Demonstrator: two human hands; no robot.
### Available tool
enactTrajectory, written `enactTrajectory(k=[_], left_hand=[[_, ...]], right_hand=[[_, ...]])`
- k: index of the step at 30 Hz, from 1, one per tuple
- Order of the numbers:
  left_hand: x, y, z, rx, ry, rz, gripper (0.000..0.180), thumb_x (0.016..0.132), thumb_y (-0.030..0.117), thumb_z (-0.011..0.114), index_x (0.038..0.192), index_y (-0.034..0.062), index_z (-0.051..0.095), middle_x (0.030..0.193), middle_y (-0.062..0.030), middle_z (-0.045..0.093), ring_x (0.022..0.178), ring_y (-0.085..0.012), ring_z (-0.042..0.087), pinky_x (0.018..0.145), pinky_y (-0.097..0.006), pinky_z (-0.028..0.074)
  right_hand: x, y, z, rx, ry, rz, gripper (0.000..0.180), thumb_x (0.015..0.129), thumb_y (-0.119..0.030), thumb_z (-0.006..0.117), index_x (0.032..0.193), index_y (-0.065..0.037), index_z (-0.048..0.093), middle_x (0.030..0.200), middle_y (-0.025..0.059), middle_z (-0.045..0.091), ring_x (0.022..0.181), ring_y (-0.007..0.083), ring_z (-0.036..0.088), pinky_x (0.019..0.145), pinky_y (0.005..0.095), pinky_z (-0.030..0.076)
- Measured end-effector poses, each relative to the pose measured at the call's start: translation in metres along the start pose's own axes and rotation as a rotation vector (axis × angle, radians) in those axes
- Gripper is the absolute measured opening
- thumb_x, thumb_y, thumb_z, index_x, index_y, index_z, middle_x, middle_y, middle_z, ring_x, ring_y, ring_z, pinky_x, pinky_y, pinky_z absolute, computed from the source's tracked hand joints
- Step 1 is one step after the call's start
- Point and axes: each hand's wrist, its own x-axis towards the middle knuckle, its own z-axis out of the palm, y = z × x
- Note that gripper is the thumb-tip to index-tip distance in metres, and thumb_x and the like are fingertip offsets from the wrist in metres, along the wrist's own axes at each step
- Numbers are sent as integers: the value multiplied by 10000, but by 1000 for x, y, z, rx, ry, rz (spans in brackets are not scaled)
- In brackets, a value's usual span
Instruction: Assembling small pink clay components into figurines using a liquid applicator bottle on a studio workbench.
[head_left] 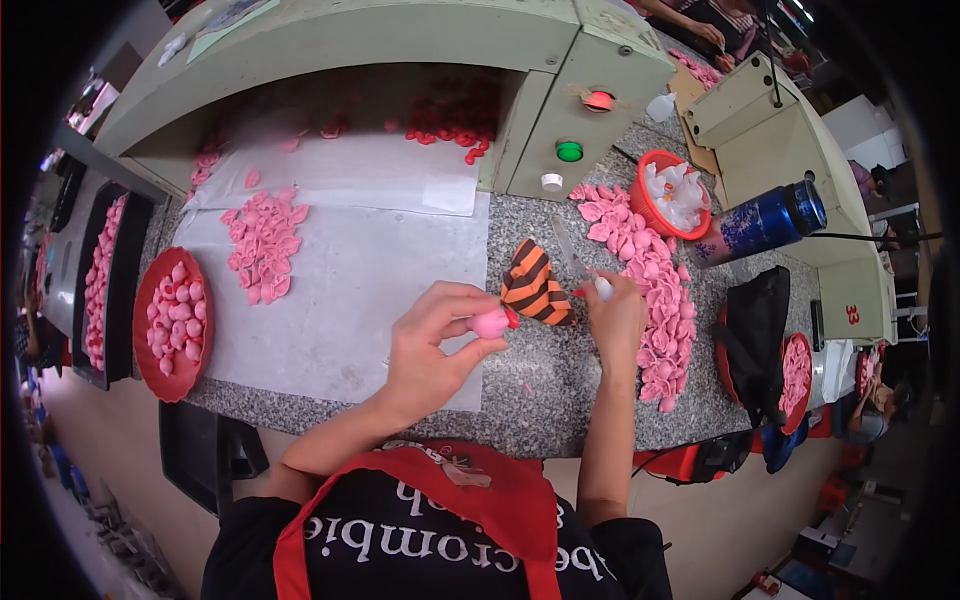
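- Here, the left hand [428, 347] pinches a pink bulb [488, 324] at its two o'clock, apparently to leave the red tip [513, 317] exposed.
- The right hand [618, 320] grips a small white item [603, 288].
- Pink petals [665, 350] lie at its three o'clock, probably for reach.

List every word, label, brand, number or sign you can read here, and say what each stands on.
Shirt: large white lettering, upside down in this view; legible in part, wording not copied.
Right-hand machine: red number, legible; digits not copied.
Apron: small pale print, too folded and blurred to read.
Blue bottle: pale markings, no words I can make out.
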Motion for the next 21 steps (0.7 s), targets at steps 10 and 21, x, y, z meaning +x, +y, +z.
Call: enactTrajectory(k=[10,21], left_hand=[[1,-3,2,110,39,56,329,650,-94,664,950,-20,554,1017,-118,488,919,-195,559,794,-286,516],[-4,3,-12,141,82,48,305,649,-43,688,933,4,587,982,-107,536,899,-178,572,750,-264,516]], right_hand=[[-1,4,-10,-64,-91,77,247,690,-148,672,875,2,608,664,125,607,562,208,570,545,310,430],[-39,-87,-27,967,-104,106,43,754,-12,603,739,6,567,693,45,563,546,79,474,502,193,364]])
